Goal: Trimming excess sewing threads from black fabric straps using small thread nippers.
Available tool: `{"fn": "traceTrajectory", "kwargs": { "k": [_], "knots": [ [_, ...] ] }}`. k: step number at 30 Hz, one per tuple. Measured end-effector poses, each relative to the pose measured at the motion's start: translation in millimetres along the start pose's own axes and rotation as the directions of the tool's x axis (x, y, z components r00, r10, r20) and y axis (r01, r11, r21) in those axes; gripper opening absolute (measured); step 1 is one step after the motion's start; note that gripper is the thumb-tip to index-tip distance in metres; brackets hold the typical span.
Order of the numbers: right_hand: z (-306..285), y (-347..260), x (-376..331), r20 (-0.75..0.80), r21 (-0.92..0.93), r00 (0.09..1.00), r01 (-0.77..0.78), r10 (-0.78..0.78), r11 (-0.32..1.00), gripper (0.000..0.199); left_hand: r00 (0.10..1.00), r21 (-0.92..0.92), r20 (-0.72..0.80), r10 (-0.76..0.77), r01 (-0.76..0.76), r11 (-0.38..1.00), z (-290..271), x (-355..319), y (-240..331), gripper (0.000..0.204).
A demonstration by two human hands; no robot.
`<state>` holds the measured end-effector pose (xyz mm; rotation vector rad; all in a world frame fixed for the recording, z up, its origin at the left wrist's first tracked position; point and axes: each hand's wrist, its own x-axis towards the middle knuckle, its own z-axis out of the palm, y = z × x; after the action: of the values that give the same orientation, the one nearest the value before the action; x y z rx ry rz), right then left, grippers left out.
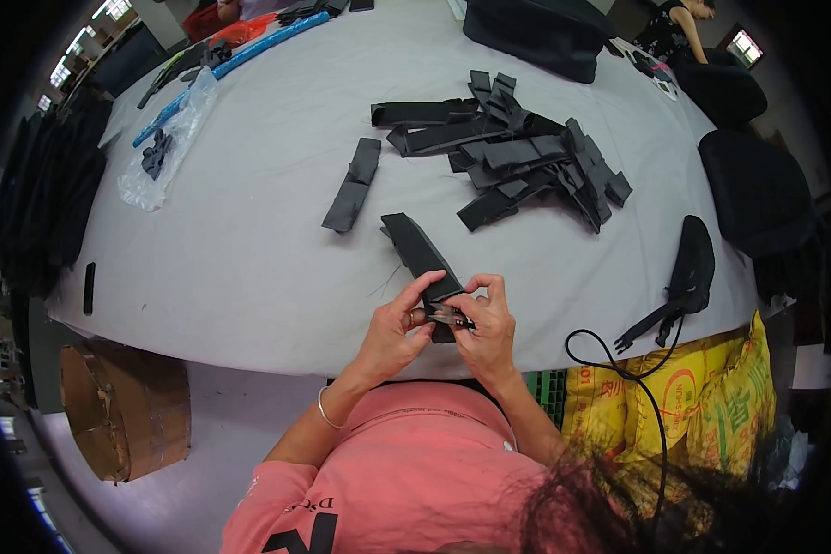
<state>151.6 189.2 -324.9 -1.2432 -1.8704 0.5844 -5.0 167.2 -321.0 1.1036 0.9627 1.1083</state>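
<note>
Pinching black fabric strap (422,256) at near table (249,268) edge w/ both hands: left hand (392,328) fingers closing on its near end, right hand (485,323) fingers gripping same end plus small dark piece (450,318). Lying beyond: pile of black straps (517,152), folded strap (353,185) apart to left. Sitting far left: clear plastic bag (171,138). Hanging off right edge: black pouch (688,272). Nothing blocking hands.

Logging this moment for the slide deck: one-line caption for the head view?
Both hands, left hand and right hand, pinch a black fabric strip at the grey table edge.
</note>
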Motion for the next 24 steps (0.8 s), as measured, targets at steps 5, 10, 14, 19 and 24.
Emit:
{"fn": "traceTrajectory", "kwargs": {
  "k": [5,10,14,19,24],
  "knots": [
    [0,-4,-2,-0.001,0.043,1.0,0.019,-0.019,0.999,0.023,1.0,-0.078,-0.001,-0.018,0.018,0.997,0,1,-3,0.065],
    [1,-2,-8,0.0,0.076,0.999,0.047,-0.048,0.996,0.027,1.0,-0.068,0.011,-0.025,0.026,0.997,5,2,-6,0.061],
    [2,1,-9,0.011,0.27,0.998,-0.064,0.064,0.961,0.021,0.999,0.113,-0.004,0.046,-0.045,0.993,3,3,-15,0.056],
    [0,-6,-6,0.153,0.625,0.948,-0.311,0.279,0.716,0.021,0.986,0.061,-0.138,0.094,-0.086,0.994,3,6,-17,0.051],
    [-20,-26,3,0.108,0.275,0.963,-0.268,0.248,0.923,0.022,0.977,0.03,-0.172,0.124,-0.121,0.992,-4,4,-18,0.049]
  ]
}}
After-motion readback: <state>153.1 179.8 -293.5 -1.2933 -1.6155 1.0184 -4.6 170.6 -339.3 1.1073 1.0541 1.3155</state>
